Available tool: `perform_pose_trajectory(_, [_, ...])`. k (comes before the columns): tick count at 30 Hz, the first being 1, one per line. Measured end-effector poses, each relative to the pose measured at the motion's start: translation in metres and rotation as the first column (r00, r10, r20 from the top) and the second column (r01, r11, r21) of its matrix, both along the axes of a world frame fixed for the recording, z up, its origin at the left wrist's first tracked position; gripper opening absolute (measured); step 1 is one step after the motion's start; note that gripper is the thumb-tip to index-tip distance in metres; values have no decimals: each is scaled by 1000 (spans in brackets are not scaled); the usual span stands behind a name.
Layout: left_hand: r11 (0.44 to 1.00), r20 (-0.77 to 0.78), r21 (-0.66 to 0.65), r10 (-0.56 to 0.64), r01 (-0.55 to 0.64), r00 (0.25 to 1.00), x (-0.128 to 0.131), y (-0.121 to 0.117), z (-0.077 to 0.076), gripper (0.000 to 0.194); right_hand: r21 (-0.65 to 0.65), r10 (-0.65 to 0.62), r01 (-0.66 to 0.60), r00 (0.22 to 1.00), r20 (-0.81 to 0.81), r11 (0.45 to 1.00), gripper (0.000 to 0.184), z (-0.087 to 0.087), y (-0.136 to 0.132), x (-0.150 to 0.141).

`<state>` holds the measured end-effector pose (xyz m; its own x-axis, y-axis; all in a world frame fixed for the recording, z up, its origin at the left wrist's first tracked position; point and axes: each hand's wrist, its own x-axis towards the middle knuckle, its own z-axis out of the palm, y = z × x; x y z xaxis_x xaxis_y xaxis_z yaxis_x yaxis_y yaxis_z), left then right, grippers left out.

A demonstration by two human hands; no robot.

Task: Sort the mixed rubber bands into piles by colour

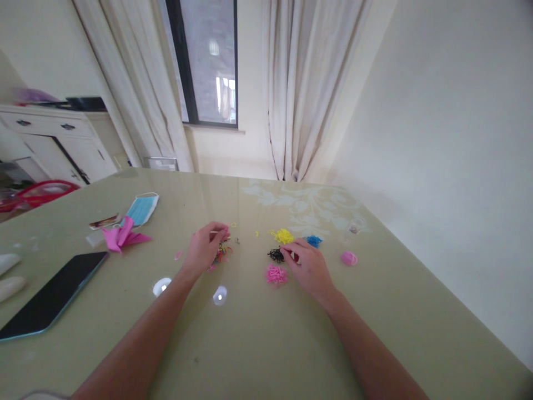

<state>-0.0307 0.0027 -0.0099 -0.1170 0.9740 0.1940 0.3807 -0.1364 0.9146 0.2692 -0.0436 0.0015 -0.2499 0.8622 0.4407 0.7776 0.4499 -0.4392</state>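
My left hand is over a mixed pile of small coloured bands, its thumb and fingers pinched together; whatever is between them is too small to make out. At the edge of a pile of black bands my right hand also has its fingertips pinched, their contents unclear. A yellow pile lies just beyond the black one, and a pink pile on the near side. Some blue bands sit past my right hand. Something red is partly hidden beneath that hand.
A pink lump and a small clear item are at the right. On the left lie a dark tablet, a pink folded-paper figure and a blue face mask. The table meets a wall at right.
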Motion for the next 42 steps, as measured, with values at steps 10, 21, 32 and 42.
perform_pose_trajectory(10, [997, 10, -17, 76, -76, 997, 3, 0, 0, 35, 7, 6, -7, 1000, 21, 1000, 19, -1, -1, 0])
perform_pose_trajectory(21, [988, -65, 90, 130, -124, 989, -3, 4, -2, 29, 22, 18, -19, 999, 28, 1000, 20, -2, -1, 0])
perform_pose_trajectory(32, [992, -66, 32, 126, -124, 990, -3, 3, -2, 32, 7, 21, -21, 999, 34, 1000, 19, -2, -2, -2])
perform_pose_trajectory(42, [985, -113, 99, 151, -141, 982, 2, -3, 7, 27, 2, 37, -37, 997, 64, 999, 21, -1, -3, -3])
